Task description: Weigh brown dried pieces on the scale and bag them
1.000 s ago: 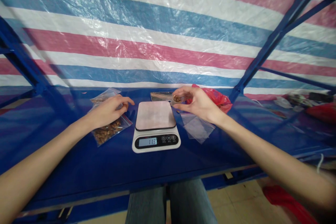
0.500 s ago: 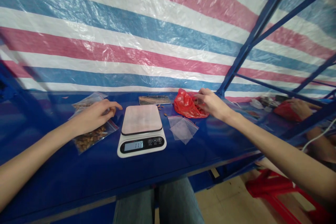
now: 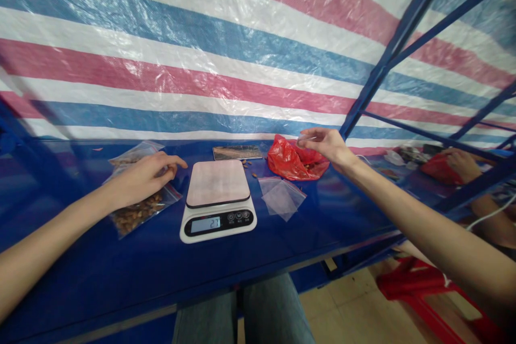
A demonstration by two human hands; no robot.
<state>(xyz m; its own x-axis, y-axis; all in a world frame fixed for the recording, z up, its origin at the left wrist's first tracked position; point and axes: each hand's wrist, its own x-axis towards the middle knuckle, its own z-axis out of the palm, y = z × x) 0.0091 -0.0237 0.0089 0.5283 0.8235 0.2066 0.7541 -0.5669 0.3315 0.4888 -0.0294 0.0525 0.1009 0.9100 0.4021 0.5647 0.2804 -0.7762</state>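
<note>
Blu jeans [image 3: 276, 309], bare L+R forearms [image 3: 403, 212]

The surface [image 3: 153, 258] was smooth and glossy, like painted metal, and the frame post [image 3: 365, 97] had a similar sheen. The scale [image 3: 219, 201] showed a smooth white plastic body, a shiny black control strip [image 3: 226, 221] and a flat, softly reflective plate. The red bag [image 3: 284, 158] was thin, crinkled, glossy plastic; the zip bags [image 3: 282, 201] were slick, see-through film. The striped sheet [image 3: 201, 54] looked like wrinkled, shiny plastic, the stool [image 3: 415, 285] smooth plastic, the trousers [image 3: 274, 312] matt denim.
</note>
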